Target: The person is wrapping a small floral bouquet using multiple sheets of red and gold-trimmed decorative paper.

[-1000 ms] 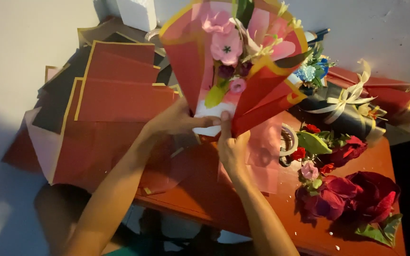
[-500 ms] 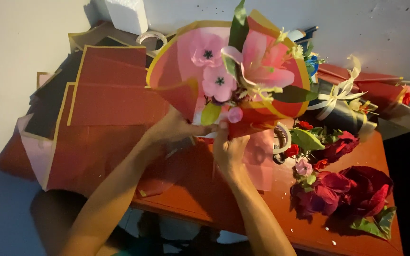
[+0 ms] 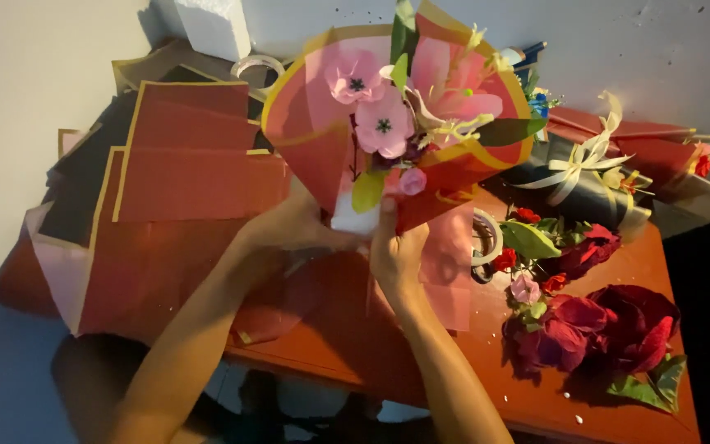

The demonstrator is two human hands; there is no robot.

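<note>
Head view shows our left hand [image 3: 293,230] curled closed around the base of the bouquet [image 3: 396,131], forearm reaching up from lower left. Just right of it, our right hand [image 3: 396,251] grips the same base from below, fingers wrapped shut, wrist bent upward. Red wrapping sheets [image 3: 174,189] lie left of the hands; loose red roses [image 3: 593,325] rest on the bench [image 3: 470,362] to their right.

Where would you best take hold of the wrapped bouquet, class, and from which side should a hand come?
Probably at the narrow base of the wrapped bouquet, where the red paper cone tapers to a white core. Come from below, as the left hand and right hand do there. The wide top flares open with soft pink flowers, which a grip would likely crush.
</note>
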